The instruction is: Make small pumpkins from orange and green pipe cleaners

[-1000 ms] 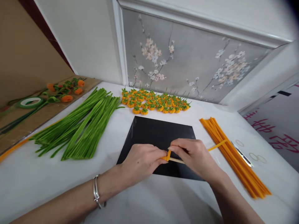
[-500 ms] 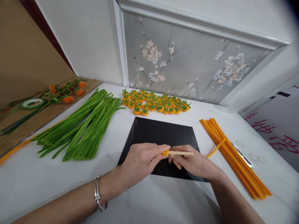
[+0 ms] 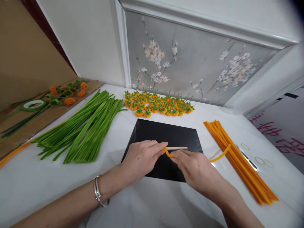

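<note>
A fuzzy orange strip (image 3: 169,155), soft and bendy, curved between the two hands above a smooth black board (image 3: 166,131). One end was coiled at a slim, pale, straight rod (image 3: 177,148); the other emerged past the right hand (image 3: 190,163) and arched to the right, its tip over a bundle (image 3: 244,167) of matching straight orange stems. The left hand (image 3: 143,156) pinched the coil and the rod's near end between thumb and fingers, knuckles up, its forearm slanting in from the lower left with a shiny metal bracelet (image 3: 97,191) at the wrist. The right hand, fingers curled and back turned upward, pinched the strip just beside the coil; the rod's free end pointed right, above that hand. Whether either hand touched the board, I could not tell. Behind the board stood rows of plump, ridged orange balls (image 3: 154,107) with leafy green tops and thin stalks. To the left lay a fanned heap of velvety green stems (image 3: 87,129); right of the orange bundle lay thin, round bands (image 3: 259,161) on the glossy white table (image 3: 114,196).
</note>
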`<action>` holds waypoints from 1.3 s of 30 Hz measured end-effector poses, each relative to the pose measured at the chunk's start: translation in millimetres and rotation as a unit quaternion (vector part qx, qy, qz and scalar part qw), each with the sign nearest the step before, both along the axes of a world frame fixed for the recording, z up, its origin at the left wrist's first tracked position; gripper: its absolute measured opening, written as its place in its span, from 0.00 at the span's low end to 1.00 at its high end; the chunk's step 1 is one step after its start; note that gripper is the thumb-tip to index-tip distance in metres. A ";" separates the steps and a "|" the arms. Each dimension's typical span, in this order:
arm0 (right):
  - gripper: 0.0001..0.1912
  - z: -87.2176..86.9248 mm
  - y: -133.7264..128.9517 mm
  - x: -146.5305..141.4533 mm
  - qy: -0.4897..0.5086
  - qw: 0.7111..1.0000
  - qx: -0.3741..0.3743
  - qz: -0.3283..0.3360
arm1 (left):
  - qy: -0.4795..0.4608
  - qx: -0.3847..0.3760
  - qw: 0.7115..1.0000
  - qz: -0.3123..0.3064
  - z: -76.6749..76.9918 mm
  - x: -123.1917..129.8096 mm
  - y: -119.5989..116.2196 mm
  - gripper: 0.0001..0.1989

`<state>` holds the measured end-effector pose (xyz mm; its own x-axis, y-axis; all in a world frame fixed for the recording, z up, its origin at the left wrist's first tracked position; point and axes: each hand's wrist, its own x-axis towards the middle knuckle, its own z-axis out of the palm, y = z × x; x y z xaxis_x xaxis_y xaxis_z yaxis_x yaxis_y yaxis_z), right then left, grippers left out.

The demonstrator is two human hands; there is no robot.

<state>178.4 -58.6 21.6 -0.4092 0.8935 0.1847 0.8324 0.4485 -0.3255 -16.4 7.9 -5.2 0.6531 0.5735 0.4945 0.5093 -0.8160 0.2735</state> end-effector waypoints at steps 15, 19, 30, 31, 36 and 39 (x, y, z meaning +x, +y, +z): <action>0.09 0.4 13.9 6.7 0.163 0.986 0.014 -0.031 | 0.009 -0.027 0.998 -0.047 0.2 4.6 -6.5 0.12; 0.08 1.8 16.4 12.0 0.202 0.976 -0.073 -0.042 | -0.010 -0.031 0.997 -0.064 2.4 5.5 -9.8 0.09; 0.17 -16.5 27.7 20.6 0.337 0.894 -0.296 -0.024 | -0.075 -0.027 0.994 -0.075 3.3 5.1 -14.3 0.06; 0.18 -18.3 27.5 19.3 0.335 0.896 -0.290 -0.015 | -0.078 -0.026 0.995 -0.064 2.6 4.7 -14.2 0.06; 0.18 -20.0 22.0 9.4 0.291 0.931 -0.220 -0.024 | -0.083 -0.041 0.995 -0.032 -2.0 1.8 -10.0 0.13; 0.16 -16.4 17.0 3.1 0.230 0.955 -0.190 -0.009 | -0.073 -0.057 0.996 -0.017 -3.4 0.2 -6.1 0.13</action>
